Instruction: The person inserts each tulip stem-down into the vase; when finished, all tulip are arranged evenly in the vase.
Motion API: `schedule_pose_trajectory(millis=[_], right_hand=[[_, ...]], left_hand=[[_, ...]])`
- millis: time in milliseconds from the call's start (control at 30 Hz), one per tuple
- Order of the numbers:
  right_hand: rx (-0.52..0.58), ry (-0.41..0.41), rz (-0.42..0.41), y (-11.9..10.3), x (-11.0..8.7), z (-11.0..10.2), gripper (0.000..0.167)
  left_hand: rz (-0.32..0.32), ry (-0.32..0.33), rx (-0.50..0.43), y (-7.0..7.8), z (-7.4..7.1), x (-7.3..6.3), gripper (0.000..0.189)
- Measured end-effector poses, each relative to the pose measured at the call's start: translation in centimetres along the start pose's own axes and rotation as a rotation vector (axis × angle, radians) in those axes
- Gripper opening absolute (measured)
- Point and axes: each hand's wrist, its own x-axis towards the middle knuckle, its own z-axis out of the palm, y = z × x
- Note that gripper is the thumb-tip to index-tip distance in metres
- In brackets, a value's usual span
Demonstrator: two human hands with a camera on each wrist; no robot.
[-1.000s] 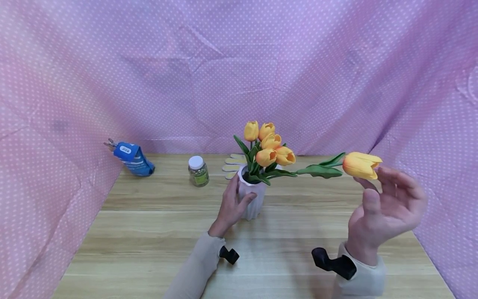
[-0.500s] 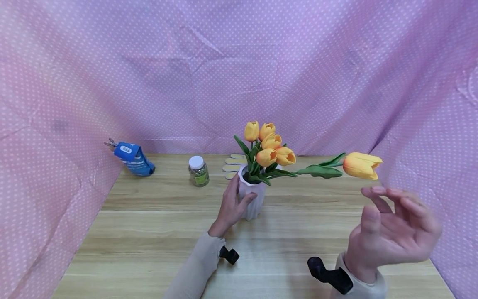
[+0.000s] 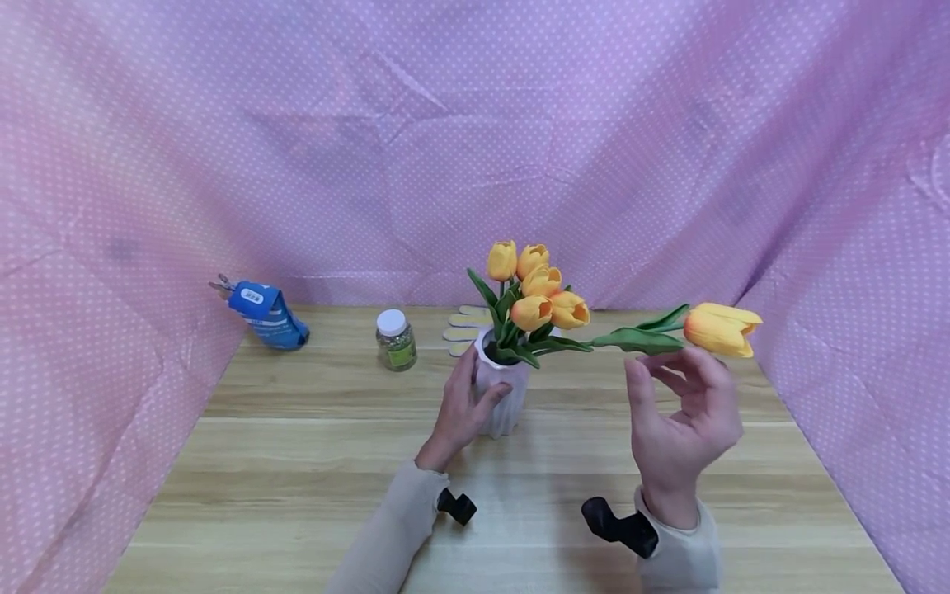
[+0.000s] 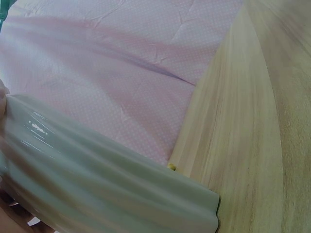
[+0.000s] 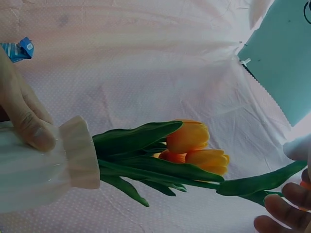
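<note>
In the head view, my left hand point(image 3: 462, 412) grips a white fluted vase point(image 3: 505, 396), thumb across its front. The vase point(image 4: 107, 170) fills the lower left of the left wrist view. Several yellow-orange tulips point(image 3: 540, 280) with green leaves stand in it. One longer tulip point(image 3: 720, 328) leans far out to the right. My right hand point(image 3: 686, 429) is just below this tulip's bloom and leaf, fingers bent. In the right wrist view, its thumb is above the leaf point(image 5: 267, 178) and the fingers below, apart; whether they touch it I cannot tell.
A jar with a white lid point(image 3: 396, 340) stands left of the vase. Farther left is a blue packet point(image 3: 269, 315) with a metal-tipped tool poking out. A yellow-and-white glove point(image 3: 462, 330) lies behind the vase. Pink dotted cloth point(image 3: 416, 165) surrounds the wooden table point(image 3: 297, 462).
My right hand drew down and away from the long tulip's bloom, then moved left, under its bloom and leaf. My left hand, the vase and the flowers stay almost still.
</note>
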Motion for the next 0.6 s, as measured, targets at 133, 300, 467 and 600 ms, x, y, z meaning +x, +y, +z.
schedule_pose_trajectory(millis=[133, 300, 467, 600], right_hand=[[-0.066, 0.005, 0.006, 0.2, 0.0, 0.4, 0.04], [-0.107, 0.035, -0.019, 0.3, 0.1, 1.0, 0.037], [-0.133, 0.079, -0.011, 0.2, 0.1, 1.3, 0.038], [-0.15, 0.108, -0.016, 0.1, 0.2, 1.6, 0.043]], left_hand=[[-0.001, 0.002, 0.009, 0.0, 0.0, 0.1, 0.084], [0.017, 0.003, 0.006, -0.1, 0.1, 0.1, 0.079], [0.01, 0.004, 0.002, -0.2, 0.2, 0.0, 0.077], [0.005, 0.008, 0.006, -0.2, 0.1, 0.1, 0.079]])
